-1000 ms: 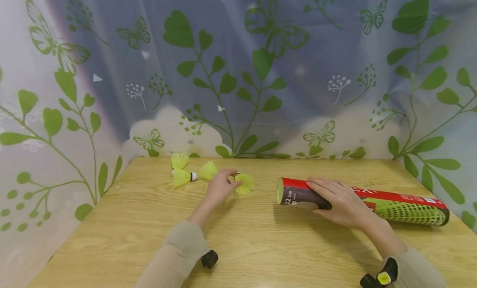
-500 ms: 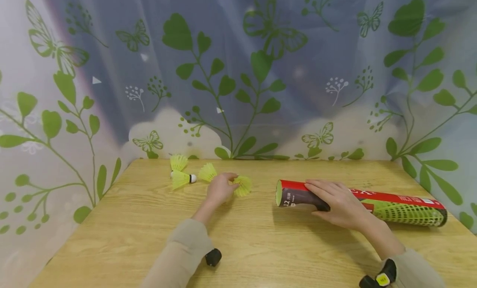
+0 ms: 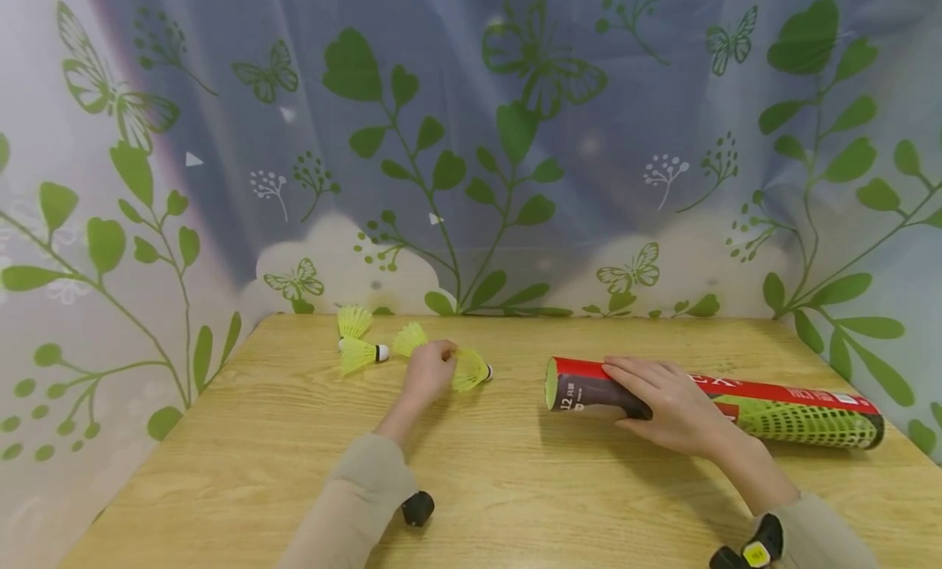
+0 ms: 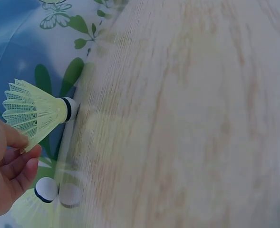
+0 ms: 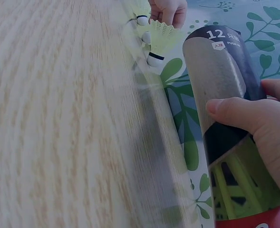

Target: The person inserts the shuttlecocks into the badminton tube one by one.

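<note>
In the head view my left hand pinches a yellow shuttlecock by the edge of its skirt, its white cork pointing right. The left wrist view shows the thumb and fingers of the left hand at the open end of this shuttlecock, with a dark band around the cork. My right hand grips a red, black and green shuttlecock tube lying sideways, thumb on the near side and fingers over the top. The tube's round end faces left, toward the held shuttlecock.
Three more yellow shuttlecocks lie at the back left of the wooden table: one at the rear, one before it, and one partly behind my left hand. A patterned curtain hangs along the table's back edge.
The shuttlecock in my left hand has turned around: its skirt pointed right before, and now its cork does. My right hand and the tube have stayed nearly in place.
</note>
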### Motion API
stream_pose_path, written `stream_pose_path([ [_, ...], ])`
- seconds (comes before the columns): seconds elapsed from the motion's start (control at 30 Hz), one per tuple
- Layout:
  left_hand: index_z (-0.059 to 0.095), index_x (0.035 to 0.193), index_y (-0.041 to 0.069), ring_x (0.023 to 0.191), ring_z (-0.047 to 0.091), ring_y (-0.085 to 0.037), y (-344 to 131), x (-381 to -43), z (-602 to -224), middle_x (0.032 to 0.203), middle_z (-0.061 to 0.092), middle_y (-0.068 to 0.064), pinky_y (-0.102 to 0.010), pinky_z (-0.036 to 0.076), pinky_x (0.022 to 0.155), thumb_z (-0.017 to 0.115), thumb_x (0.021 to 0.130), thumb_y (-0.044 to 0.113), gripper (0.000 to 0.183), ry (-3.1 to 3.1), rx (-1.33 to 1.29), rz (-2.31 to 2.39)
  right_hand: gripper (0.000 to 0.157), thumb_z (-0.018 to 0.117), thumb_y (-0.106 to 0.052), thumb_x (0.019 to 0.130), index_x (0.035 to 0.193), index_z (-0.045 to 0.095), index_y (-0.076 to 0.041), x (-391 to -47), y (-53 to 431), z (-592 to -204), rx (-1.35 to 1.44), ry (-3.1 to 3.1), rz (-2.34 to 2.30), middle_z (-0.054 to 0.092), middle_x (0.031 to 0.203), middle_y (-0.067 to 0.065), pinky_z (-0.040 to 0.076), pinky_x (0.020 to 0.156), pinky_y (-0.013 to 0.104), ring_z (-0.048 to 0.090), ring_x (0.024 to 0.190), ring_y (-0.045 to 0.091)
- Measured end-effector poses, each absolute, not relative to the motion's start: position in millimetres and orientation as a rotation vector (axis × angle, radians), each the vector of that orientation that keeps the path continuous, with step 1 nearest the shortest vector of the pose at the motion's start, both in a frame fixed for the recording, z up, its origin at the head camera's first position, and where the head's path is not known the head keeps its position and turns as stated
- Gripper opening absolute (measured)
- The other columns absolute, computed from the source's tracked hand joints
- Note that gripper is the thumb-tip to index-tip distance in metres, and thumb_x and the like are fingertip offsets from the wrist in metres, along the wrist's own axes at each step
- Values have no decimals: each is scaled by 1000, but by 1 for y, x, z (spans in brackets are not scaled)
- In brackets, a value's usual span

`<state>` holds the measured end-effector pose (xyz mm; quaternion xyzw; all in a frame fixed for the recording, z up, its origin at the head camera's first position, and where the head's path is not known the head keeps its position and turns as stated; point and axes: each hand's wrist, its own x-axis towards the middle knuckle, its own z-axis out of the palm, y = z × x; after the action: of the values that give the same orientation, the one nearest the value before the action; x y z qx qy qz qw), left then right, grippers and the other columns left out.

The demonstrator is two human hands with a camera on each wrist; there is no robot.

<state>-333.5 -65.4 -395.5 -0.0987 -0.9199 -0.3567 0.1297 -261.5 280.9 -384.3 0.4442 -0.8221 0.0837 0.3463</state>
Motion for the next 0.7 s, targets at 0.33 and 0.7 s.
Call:
stream_pose_path([
  [0.33,68,107,-2,91,62,-27,-73,-323,-391,101,68,-17,-35,53,73,59,86,1,23,-2612,-279,-1228,68,51,-56,86,129,55,-5,-261,280,-384,1161,-2133,219,58,124,13,45,81,49,56,108,28],
  [0.7,69,105,-1,89,65,-25,-75,-311,-385,102,69,-16,-31,54,72,62,88,6,21,-2572,-287,-1419,68,49,-56,86,130,54,-4,-260,280,-384,1163,-2121,227,58,124,12,45,80,49,56,107,27],
])
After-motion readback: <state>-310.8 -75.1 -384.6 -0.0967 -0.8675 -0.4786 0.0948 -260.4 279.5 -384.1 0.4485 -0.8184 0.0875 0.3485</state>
